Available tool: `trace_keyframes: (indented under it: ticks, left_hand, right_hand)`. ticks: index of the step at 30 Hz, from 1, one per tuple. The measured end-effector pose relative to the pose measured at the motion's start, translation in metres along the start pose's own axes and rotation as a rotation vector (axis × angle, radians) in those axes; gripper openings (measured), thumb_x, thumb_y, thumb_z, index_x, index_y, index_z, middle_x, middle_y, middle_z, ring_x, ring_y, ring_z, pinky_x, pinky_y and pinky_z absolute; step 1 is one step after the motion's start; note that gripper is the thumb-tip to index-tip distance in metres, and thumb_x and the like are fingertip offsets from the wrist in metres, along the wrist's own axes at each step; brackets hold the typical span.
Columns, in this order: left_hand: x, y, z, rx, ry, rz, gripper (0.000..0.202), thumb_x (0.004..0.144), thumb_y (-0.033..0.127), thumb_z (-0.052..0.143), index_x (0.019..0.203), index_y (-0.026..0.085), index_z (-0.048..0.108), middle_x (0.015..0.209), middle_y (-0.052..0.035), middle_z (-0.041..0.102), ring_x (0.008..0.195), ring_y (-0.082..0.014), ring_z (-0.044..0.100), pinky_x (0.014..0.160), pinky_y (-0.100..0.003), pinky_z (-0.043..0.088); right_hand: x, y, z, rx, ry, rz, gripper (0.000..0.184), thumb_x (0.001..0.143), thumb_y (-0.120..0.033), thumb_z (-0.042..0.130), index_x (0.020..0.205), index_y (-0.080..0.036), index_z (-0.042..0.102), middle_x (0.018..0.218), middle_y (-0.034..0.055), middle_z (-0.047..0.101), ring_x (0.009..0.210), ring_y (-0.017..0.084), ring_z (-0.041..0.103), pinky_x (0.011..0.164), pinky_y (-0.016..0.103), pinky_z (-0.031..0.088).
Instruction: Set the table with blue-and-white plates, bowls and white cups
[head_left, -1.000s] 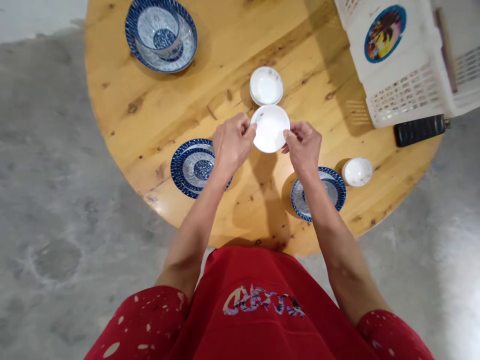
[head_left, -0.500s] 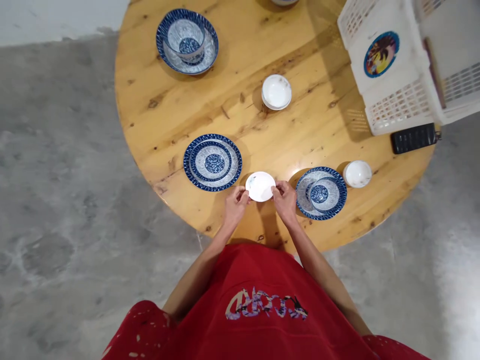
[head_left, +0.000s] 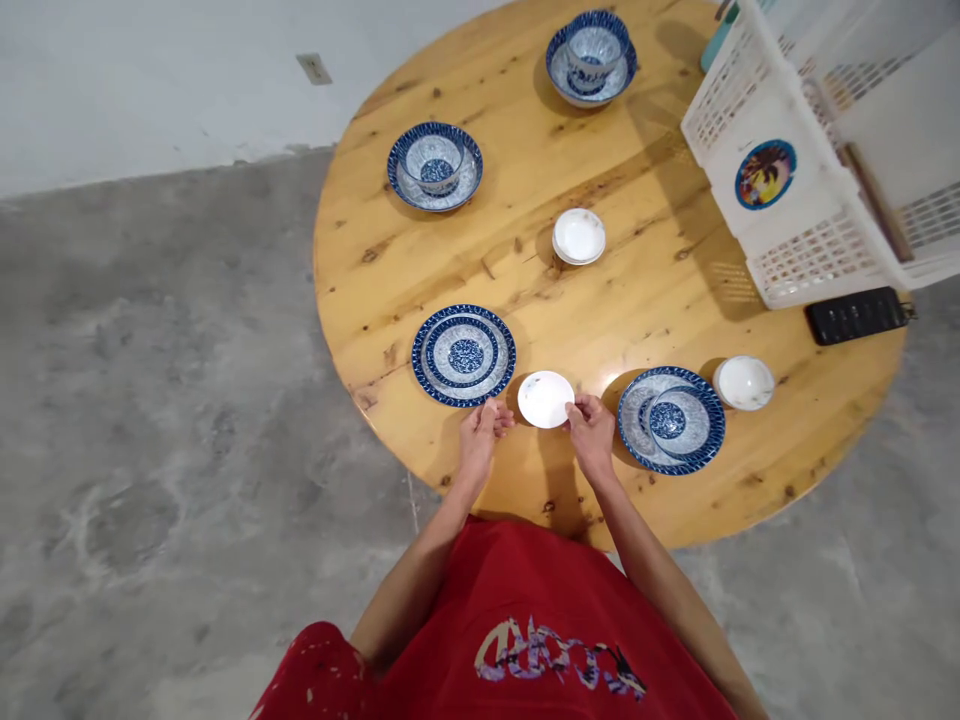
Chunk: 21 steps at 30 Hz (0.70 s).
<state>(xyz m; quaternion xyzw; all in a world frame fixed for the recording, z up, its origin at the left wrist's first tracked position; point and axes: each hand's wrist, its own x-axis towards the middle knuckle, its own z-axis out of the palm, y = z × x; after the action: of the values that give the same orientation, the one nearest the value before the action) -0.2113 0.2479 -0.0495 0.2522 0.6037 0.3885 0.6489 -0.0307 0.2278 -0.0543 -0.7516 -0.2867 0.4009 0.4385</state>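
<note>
A small white dish (head_left: 546, 400) is pinched at its right rim by my right hand (head_left: 590, 425), above the near part of the wooden table (head_left: 480, 450). Just left of the dish, my left hand (head_left: 484, 428) is apart from it, fingers loosely curled with gaps between them and nothing in them. Beyond my left hand lies a blue-patterned plate (head_left: 420, 355) with a smaller blue-patterned plate on it. To the right of my right hand, a clear-looking patterned bowl (head_left: 694, 430) sits in a blue-rimmed plate (head_left: 637, 400).
A white bowl (head_left: 744, 383) stands at the right, with a black phone-like object (head_left: 855, 316) beyond it. Stacked white bowls (head_left: 579, 236) are mid-table. Blue bowls on plates (head_left: 435, 195), (head_left: 589, 90) stand farther back. A white plastic basket (head_left: 810, 245) fills the far right.
My left hand has let go of the white dish's left rim. My right hand still holds it. The view has shifted, showing more of the table's far side.
</note>
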Motion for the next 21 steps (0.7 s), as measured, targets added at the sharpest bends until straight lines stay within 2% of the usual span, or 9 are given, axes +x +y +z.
trace_keyframes:
  ticks: [5,9,15,21]
  left_hand:
    - [-0.001,-0.001,-0.001,-0.038,-0.023,0.003,0.070,0.081,0.073,0.065,0.105,0.008,0.064,0.095,-0.0153,0.070,0.075,-0.0141,0.065,0.065,-0.024,0.046]
    - [-0.001,-0.006,-0.002,0.071,-0.091,0.034,0.058,0.088,0.064,0.061,0.107,0.010,0.064,0.096,-0.0131,0.070,0.076,-0.0137,0.066,0.065,-0.023,0.047]
    - [0.001,-0.005,0.009,0.283,-0.237,0.119,0.032,0.095,0.044,0.054,0.094,0.014,0.063,0.086,-0.0078,0.069,0.075,-0.0145,0.068,0.066,-0.023,0.050]
    - [0.007,0.004,0.013,0.332,-0.204,0.146,0.020,0.095,0.031,0.052,0.094,0.013,0.061,0.083,-0.0068,0.070,0.073,-0.0154,0.069,0.064,-0.023,0.050]
  right_hand:
    - [0.000,-0.003,0.004,-0.003,0.025,0.010,0.041,0.072,-0.048,0.062,0.090,-0.012,0.062,0.085,0.0069,0.063,0.066,0.017,0.058,0.056,0.030,0.050]
    - [0.001,-0.006,0.008,0.013,0.040,0.031,0.042,0.069,-0.050,0.060,0.088,-0.013,0.060,0.079,0.0064,0.063,0.062,0.016,0.057,0.055,0.031,0.049]
    - [0.001,-0.005,0.010,0.012,0.034,0.016,0.038,0.072,-0.047,0.057,0.091,-0.014,0.059,0.082,0.0056,0.064,0.063,0.015,0.056,0.056,0.029,0.049]
    - [0.000,-0.010,0.013,0.041,0.018,0.007,0.040,0.073,-0.048,0.058,0.093,-0.013,0.060,0.084,0.0062,0.064,0.063,0.015,0.058,0.058,0.030,0.051]
